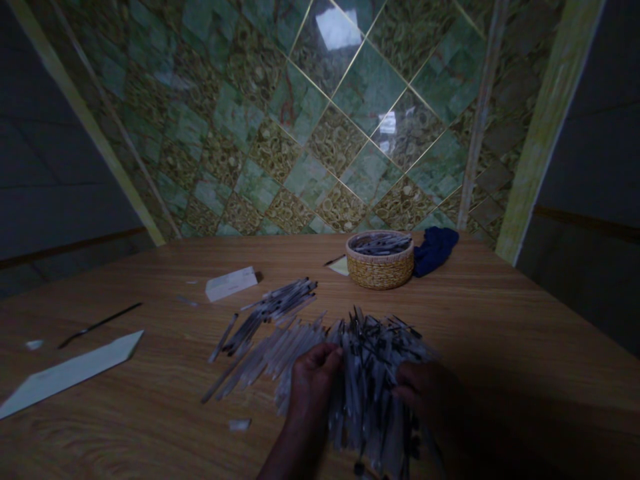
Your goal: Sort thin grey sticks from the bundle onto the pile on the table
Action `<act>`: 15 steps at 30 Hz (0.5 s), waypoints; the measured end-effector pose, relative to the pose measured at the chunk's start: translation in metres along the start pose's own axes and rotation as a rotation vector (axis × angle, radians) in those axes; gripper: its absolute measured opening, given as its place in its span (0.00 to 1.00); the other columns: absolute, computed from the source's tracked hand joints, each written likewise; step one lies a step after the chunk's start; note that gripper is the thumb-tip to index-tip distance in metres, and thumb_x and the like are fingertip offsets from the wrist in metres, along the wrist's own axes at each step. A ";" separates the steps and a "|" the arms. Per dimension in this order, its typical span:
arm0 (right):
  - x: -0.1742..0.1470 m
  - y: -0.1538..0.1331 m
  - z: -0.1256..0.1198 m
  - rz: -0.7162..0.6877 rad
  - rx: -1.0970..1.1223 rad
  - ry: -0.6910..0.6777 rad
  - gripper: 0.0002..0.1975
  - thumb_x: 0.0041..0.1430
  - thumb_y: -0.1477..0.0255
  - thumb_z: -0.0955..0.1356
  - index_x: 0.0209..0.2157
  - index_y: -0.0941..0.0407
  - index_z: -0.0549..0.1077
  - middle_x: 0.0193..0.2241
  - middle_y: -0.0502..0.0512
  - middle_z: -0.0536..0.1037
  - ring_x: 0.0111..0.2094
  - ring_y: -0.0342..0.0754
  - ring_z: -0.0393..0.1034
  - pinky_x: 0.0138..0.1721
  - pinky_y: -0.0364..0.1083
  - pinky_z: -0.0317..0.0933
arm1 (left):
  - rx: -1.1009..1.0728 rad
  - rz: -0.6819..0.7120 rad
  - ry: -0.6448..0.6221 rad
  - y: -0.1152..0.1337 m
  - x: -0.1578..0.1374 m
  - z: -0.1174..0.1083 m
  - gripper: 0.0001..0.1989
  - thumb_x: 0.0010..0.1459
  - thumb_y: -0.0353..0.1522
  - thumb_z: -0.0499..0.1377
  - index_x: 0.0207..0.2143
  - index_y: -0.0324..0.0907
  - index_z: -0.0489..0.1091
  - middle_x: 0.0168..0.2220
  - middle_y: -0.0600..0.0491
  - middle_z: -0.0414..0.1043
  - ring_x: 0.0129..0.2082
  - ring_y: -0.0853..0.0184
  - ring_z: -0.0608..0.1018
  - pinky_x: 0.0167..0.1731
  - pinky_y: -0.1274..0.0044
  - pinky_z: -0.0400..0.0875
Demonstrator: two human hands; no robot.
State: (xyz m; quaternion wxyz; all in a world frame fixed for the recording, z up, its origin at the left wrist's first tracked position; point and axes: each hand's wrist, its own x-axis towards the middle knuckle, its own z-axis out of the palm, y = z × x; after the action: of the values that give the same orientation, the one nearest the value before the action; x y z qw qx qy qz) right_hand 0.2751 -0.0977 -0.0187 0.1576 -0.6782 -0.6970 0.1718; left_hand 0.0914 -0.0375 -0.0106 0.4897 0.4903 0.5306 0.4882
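A large heap of thin, pen-like sticks (367,373), pale and translucent with dark ends, lies at the table's near middle. At its left side is my left hand (313,377), thumb and forefinger pinched together; what they hold, if anything, is too small to make out. My right hand (425,393) is in shadow at the heap's right side, its fingers curled in against the sticks; their grip is hidden. Left of my left hand, paler sticks (270,357) lie roughly side by side. Beyond those rests a loose bundle of dark-ended sticks (280,303).
Further back stands a round woven basket (380,270) full of similar sticks, beside a dark blue cloth (436,250). A white box-like piece (231,283), a thin black stick (103,324) and a flat pale strip (75,370) lie leftward. A tiled wall (300,133) closes the table's far edge.
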 end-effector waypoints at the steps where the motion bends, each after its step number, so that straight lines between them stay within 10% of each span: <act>1: 0.001 0.002 0.000 -0.007 0.021 0.003 0.06 0.50 0.69 0.65 0.27 0.56 0.73 0.26 0.53 0.78 0.29 0.46 0.71 0.26 0.41 0.49 | 0.000 0.000 -0.001 -0.001 0.000 0.000 0.11 0.41 0.38 0.63 0.20 0.38 0.71 0.14 0.58 0.63 0.15 0.75 0.63 0.17 0.82 0.55; 15: 0.001 0.008 0.003 -0.154 0.319 0.021 0.07 0.43 0.74 0.64 0.25 0.57 0.74 0.17 0.46 0.68 0.21 0.40 0.59 0.22 0.39 0.45 | -0.023 0.000 0.006 -0.002 0.001 -0.002 0.11 0.42 0.38 0.62 0.21 0.38 0.70 0.14 0.58 0.64 0.14 0.75 0.63 0.16 0.82 0.55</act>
State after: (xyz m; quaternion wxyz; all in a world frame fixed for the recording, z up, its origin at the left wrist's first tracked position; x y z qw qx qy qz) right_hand 0.2805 -0.0964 -0.0248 0.2830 -0.5911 -0.7091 0.2604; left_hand 0.0897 -0.0370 -0.0125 0.4936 0.4833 0.5263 0.4958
